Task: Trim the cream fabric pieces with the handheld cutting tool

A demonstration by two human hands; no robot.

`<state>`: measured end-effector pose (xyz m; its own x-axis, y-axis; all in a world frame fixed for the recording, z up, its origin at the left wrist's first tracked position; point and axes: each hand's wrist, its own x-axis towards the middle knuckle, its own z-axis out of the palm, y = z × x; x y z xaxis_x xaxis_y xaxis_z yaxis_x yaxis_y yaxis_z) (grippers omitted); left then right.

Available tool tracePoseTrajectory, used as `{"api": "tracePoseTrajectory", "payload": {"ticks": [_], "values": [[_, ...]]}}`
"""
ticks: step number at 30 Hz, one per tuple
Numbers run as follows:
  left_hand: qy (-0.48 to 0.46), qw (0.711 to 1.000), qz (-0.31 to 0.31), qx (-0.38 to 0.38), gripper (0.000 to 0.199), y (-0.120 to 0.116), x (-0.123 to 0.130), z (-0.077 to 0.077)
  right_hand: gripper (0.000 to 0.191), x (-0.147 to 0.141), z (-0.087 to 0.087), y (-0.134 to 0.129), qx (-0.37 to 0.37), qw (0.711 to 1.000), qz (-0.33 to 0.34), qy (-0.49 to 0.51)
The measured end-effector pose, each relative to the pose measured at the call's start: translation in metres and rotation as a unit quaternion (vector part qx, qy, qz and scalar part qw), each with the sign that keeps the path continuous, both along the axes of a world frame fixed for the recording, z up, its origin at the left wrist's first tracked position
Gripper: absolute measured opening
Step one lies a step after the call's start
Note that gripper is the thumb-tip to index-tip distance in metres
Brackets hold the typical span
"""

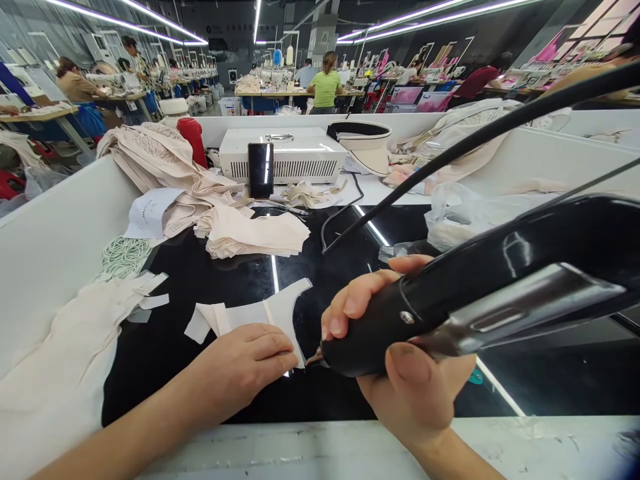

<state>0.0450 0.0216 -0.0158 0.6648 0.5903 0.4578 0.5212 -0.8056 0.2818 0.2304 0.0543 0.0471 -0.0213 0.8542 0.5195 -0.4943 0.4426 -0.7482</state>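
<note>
My left hand (250, 367) presses on a cream fabric piece (285, 308) lying on the glossy black surface (175, 347), its fingers together at the piece's near right edge. Wrapped around a black tool (365, 333) is my right hand (415, 373), thumb below and fingers over the top. A metal lever (530, 307) runs along the tool's side. The tool's thin tip reaches close to the fabric's lower right corner, near my left fingertips; whether it touches is unclear.
A stack of cream pieces (255, 233) lies beyond, with more fabric (65, 340) at left. Green cord (125, 257) sits beside it. Behind stand a phone (261, 171) and a white vented box (290, 155). A black cable (450, 153) crosses at right. Several people are farther back.
</note>
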Motion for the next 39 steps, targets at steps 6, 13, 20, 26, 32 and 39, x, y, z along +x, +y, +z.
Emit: {"api": "tracePoseTrajectory", "payload": {"ticks": [6,13,20,26,32,39], "values": [[-0.01,1.0,-0.001,0.015,0.028,0.0003,0.0001,-0.0029,0.041,-0.0013,-0.0008,0.0049,0.019,1.0,-0.01,0.01],[-0.012,1.0,-0.002,0.028,0.028,-0.0004,0.0012,-0.0011,0.044,-0.0033,-0.0031,0.0014,0.015,1.0,0.007,0.019],[-0.01,1.0,-0.004,0.02,0.029,-0.0009,0.0009,-0.0017,0.044,-0.0046,-0.0025,0.0002,0.012,1.0,0.006,0.019],[-0.012,1.0,-0.007,0.003,0.028,0.0001,-0.0009,-0.0044,0.041,-0.0038,-0.0041,-0.0021,0.0,1.0,-0.008,-0.016],[-0.009,1.0,-0.003,-0.02,0.027,-0.0008,-0.0016,-0.0034,0.047,-0.0043,-0.001,0.0007,0.003,1.0,-0.021,-0.007],[-0.022,0.999,-0.008,-0.022,0.028,-0.0004,-0.001,-0.0005,0.046,-0.0071,-0.0017,0.0011,0.015,1.0,-0.012,0.017]]}}
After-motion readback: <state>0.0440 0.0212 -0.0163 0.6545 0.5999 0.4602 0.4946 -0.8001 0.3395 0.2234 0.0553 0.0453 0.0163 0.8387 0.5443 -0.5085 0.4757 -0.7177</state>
